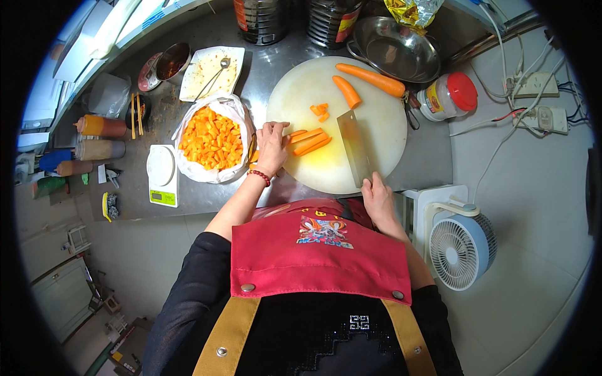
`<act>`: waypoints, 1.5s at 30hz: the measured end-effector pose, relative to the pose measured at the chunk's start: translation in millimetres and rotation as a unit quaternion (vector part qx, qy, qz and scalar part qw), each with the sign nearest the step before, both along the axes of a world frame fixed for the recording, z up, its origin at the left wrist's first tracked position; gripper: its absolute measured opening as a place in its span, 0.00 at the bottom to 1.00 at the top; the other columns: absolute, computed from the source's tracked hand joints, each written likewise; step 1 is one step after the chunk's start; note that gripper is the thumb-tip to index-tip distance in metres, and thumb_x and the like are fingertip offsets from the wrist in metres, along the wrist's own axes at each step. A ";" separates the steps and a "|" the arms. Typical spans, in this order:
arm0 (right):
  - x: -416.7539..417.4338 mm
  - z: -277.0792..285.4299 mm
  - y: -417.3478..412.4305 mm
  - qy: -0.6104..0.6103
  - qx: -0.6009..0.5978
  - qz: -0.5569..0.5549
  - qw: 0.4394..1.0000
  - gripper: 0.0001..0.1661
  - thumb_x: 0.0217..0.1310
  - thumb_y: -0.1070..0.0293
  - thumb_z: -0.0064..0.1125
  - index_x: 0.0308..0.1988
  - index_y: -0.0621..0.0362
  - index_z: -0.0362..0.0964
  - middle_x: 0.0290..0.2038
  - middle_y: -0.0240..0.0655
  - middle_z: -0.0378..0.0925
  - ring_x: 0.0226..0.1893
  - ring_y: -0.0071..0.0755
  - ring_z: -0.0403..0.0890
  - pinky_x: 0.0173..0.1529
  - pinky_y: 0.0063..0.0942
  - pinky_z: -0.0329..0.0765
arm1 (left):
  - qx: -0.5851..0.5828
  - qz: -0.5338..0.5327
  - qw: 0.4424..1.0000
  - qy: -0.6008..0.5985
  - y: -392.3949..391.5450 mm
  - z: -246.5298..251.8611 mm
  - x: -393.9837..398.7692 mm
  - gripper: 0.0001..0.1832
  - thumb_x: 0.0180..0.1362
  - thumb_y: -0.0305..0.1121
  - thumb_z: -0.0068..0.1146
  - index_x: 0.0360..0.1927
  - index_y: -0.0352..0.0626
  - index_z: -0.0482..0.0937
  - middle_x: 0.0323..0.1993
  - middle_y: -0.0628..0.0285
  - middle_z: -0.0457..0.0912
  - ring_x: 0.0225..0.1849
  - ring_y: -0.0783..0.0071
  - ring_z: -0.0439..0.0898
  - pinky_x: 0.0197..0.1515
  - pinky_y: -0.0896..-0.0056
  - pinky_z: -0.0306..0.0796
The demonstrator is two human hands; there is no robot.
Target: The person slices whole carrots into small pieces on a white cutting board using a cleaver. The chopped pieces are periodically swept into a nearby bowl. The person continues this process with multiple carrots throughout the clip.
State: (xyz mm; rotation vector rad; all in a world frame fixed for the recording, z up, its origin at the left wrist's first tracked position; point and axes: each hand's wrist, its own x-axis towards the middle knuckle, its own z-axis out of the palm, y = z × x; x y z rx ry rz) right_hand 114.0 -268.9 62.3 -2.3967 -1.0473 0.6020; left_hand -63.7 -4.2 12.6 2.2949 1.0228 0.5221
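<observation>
My right hand (377,196) grips the handle of a cleaver (353,149), whose blade rests over the right half of a round white cutting board (385,127). At the board's left edge, my left hand (273,148) touches the ends of several carrot sticks (310,142); whether it grips any is hidden. A few diced carrot pieces (320,111) lie above the sticks. Farther up are a cut carrot piece (346,92) and a longer carrot (371,80). Left of my left hand, a white plastic bag (214,177) stands open, full of diced carrot (211,141).
A kitchen scale (162,176), a square plate (233,61) with a spoon and a metal pot (173,62) are at left. Behind the board stand large bottles (333,23) and a steel pan (400,49). A red-lidded jar (447,97) is at right; a fan (458,251) stands below.
</observation>
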 end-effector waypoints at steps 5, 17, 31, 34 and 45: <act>-2.9 2.3 2.6 -0.002 -0.009 -0.001 1.000 0.19 0.71 0.59 0.51 0.51 0.63 0.69 0.27 0.59 0.80 0.31 0.72 0.80 0.39 0.62 0.75 | -0.107 -0.023 0.993 -0.034 11.8 -23.8 2.7 0.13 0.60 0.21 0.56 0.47 0.42 0.84 0.44 0.50 0.80 0.49 0.48 0.75 0.54 0.52 0.70; -23.5 17.5 7.6 -0.023 -0.092 0.039 0.995 0.14 0.72 0.59 0.48 0.46 0.59 0.65 0.28 0.56 0.82 0.33 0.69 0.82 0.40 0.65 0.75 | 0.056 -0.083 0.993 0.056 -40.0 -4.5 19.4 0.32 0.55 0.31 0.66 0.65 0.47 0.72 0.56 0.58 0.74 0.56 0.56 0.71 0.55 0.55 0.64; -14.5 38.5 45.2 -0.072 -0.063 0.095 0.991 0.11 0.74 0.62 0.47 0.42 0.59 0.62 0.28 0.54 0.82 0.30 0.68 0.83 0.37 0.64 0.76 | 0.033 -0.057 0.997 -0.046 -43.0 -8.2 17.4 0.27 0.55 0.27 0.65 0.61 0.46 0.76 0.53 0.58 0.77 0.55 0.54 0.73 0.57 0.55 0.67; -14.3 42.7 46.6 -0.082 -0.091 0.105 0.987 0.11 0.74 0.62 0.47 0.43 0.59 0.63 0.28 0.54 0.82 0.30 0.68 0.83 0.37 0.64 0.76 | 0.037 -0.053 0.996 -0.056 -44.8 -8.6 20.5 0.26 0.55 0.26 0.65 0.60 0.45 0.77 0.52 0.58 0.78 0.54 0.54 0.74 0.58 0.55 0.67; -11.7 44.0 57.2 -0.091 -0.053 0.140 0.985 0.10 0.73 0.64 0.47 0.41 0.60 0.63 0.26 0.54 0.81 0.28 0.67 0.82 0.33 0.62 0.76 | 0.022 -0.047 0.997 -0.056 -42.0 -3.3 21.4 0.22 0.55 0.24 0.64 0.55 0.44 0.77 0.50 0.57 0.78 0.51 0.53 0.75 0.54 0.55 0.68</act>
